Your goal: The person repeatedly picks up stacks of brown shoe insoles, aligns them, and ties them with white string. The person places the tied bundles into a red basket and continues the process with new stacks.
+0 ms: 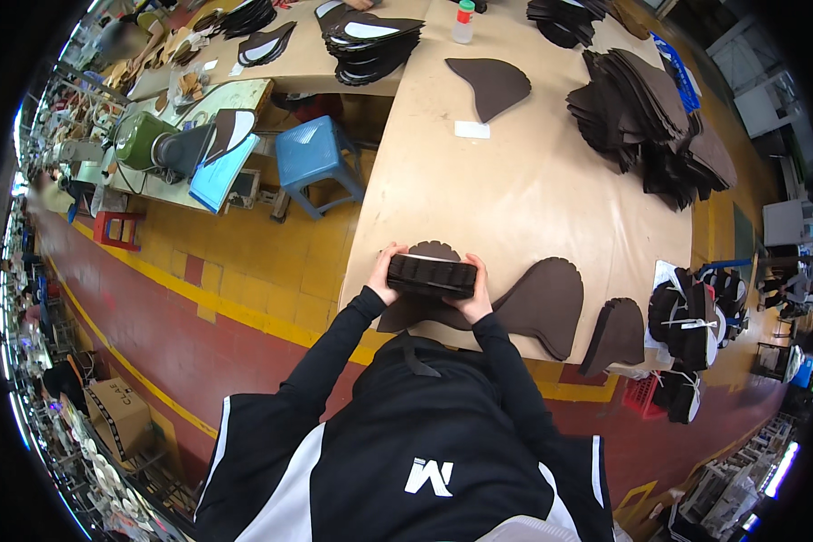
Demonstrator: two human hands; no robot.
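Observation:
Near the table's front edge, my left hand [385,274] and my right hand [477,291] grip a thick stack of dark cut pieces [432,278] from its two ends. The stack stands with its layered edge toward me. Beneath and beside it lie dark brown curved cut pieces [551,303], spread along the near edge of the table. Just beyond the stack shows the notched edge of another brown piece [434,247]. To the right of my right hand is a smaller rounded brown stack [616,330].
The tan tabletop [452,181] carries a single brown piece [492,86], a white slip [471,130] and a large pile of dark pieces [632,108]. A bottle [463,23] stands far off. Left are a blue stool [316,154] and a sewing machine [140,140]; tied bundles [691,312] sit right.

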